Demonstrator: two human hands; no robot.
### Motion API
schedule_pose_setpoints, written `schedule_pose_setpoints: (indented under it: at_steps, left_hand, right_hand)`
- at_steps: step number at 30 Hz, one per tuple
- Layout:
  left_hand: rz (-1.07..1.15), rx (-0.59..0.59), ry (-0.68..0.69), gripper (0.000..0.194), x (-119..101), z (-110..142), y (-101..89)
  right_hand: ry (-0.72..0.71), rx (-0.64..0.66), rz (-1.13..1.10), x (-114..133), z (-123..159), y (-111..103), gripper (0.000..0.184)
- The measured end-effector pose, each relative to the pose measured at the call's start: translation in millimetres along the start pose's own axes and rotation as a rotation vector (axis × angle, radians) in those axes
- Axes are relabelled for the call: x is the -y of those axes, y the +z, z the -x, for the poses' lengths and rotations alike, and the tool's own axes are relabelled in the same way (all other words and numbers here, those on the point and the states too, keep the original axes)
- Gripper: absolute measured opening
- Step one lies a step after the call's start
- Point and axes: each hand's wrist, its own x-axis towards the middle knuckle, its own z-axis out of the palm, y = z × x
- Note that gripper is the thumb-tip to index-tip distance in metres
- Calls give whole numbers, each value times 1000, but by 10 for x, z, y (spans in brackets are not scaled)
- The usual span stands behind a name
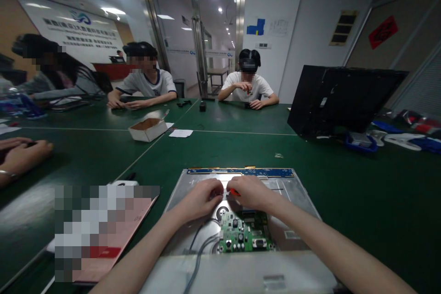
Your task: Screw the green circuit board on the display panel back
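A display panel [193, 234] lies back side up on the table before me, its metal backing exposed. On it sits a green circuit board [243, 232], with grey cables [199, 257] running off its left side. Just beyond that board, my left hand [208, 195] is closed in a pinch over the metal; whatever the fingertips hold is hidden. Close beside it, my right hand [250, 192] is closed around an orange-handled screwdriver [234, 192], mostly covered by the fingers. A thin dark rod shows past that hand. Along the panel's far edge runs a blue circuit strip [275, 172].
A pink folder [129, 225], partly blurred, lies at left. Farther off are a small open box [148, 129] and white paper [181, 133]. A black monitor [341, 98] stands at right beside a blue tray [360, 141]. Several people sit around the green table [237, 147].
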Motion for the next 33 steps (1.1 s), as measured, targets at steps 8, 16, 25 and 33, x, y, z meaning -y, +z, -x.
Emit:
schedule_pose_setpoints:
  at_steps: [8, 16, 25, 33]
  left_hand:
    - [24, -16, -19, 7, -32, -6, -16]
    - [29, -37, -38, 8, -24, 0, -10]
    - [84, -44, -62, 15, 20, -18, 10]
    - [146, -37, -91, 12, -4, -17, 13]
  right_hand:
    - [-124, 4, 3, 345, 636, -170, 35]
    - [-187, -57, 161, 491, 733, 123, 26]
    - [-52, -160, 130, 234, 699, -215, 12]
    - [32, -254, 0, -72, 521, -138, 10]
